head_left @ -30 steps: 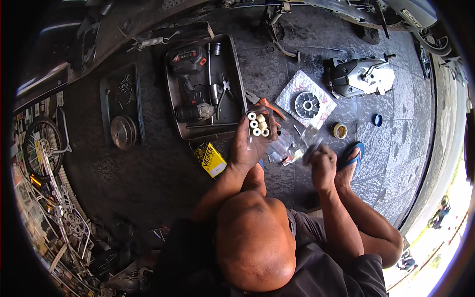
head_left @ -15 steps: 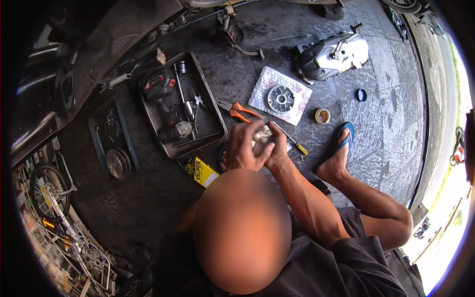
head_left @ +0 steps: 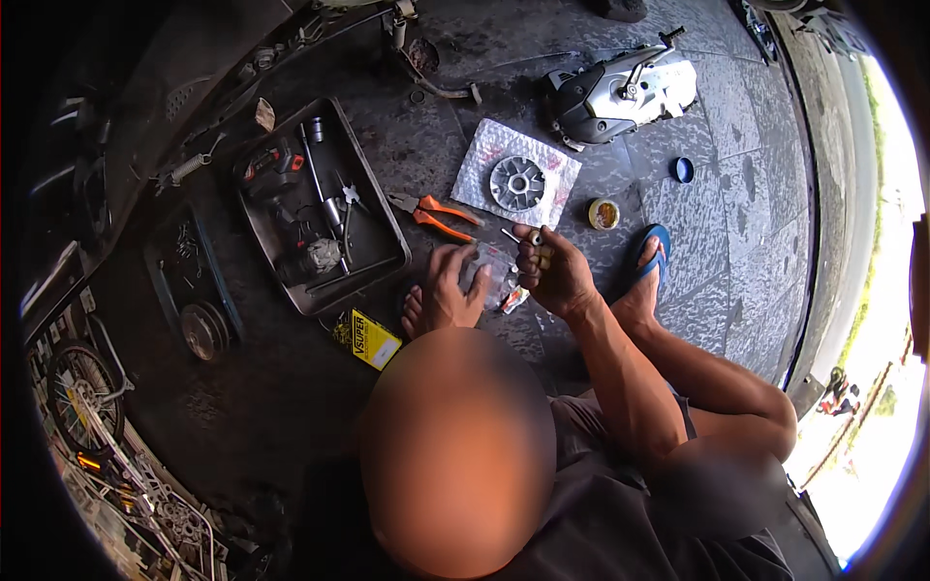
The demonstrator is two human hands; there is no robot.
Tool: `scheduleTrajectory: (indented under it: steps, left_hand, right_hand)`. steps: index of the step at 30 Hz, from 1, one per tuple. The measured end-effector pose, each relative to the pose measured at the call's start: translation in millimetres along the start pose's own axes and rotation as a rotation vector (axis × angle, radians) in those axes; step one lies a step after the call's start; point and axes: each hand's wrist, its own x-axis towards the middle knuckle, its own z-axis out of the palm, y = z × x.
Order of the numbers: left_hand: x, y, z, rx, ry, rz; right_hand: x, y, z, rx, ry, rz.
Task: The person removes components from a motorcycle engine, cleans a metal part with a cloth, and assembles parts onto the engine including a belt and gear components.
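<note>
A person's right hand [head_left: 560, 279] is holding small rollers [head_left: 535, 238] on the near side of the bubble wrap [head_left: 477, 163], its grip closing around them. The left hand [head_left: 455, 290] is hovering or resting by a clear plastic bag [head_left: 498, 275], also nearer than the wrap; whether its grip is holding anything, one cannot tell. A metal wheel [head_left: 517, 184] is lying on the wrap, orange-handled pliers [head_left: 426, 205] are lying just left of it, and an open jar [head_left: 603, 214] is standing to its right.
</note>
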Motion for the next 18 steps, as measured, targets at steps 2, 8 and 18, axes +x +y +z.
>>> scheduleTrajectory:
  steps: [2, 8, 18]
  left_hand:
    - [17, 4, 2, -0.278, -0.061, -0.093]
    - [49, 3, 21, -0.312, -0.078, -0.065]
    - [84, -20, 52, -0.166, 0.091, 0.109]
  right_hand:
    - [2, 4, -1, -0.095, 0.042, -0.045]
    - [15, 2, -14, -0.246, 0.170, -0.217]
    - [48, -24, -18, -0.828, 0.409, -0.369]
